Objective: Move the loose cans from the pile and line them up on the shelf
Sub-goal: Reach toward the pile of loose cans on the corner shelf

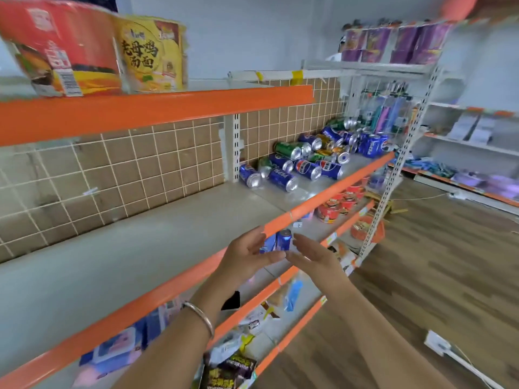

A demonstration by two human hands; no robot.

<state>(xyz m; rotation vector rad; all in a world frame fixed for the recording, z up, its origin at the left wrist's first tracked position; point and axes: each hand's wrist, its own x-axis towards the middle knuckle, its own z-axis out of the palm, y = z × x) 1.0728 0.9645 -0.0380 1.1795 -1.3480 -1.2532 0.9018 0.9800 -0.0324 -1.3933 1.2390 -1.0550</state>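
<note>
A pile of loose cans [314, 157], mostly blue with some green and gold, lies on its side at the right end of the middle shelf [134, 248]. A few blue cans [373, 144] stand upright at the pile's far end. The long left stretch of that shelf is bare. My left hand [247, 254] and my right hand [314, 258] hover in front of the shelf's orange front edge [323, 197]. Their fingers are straight, the fingertips nearly meet, and they hold nothing. Between them two small blue cans [283, 240] show on the shelf below, farther back.
Instant noodle bowls [84, 49] sit on the upper shelf at the left. Red bowls [339, 204] and packets fill the lower shelves. Wooden floor [435, 276] opens to the right, with a white power strip [438, 343] on it. More shelving [477, 141] stands at the far right.
</note>
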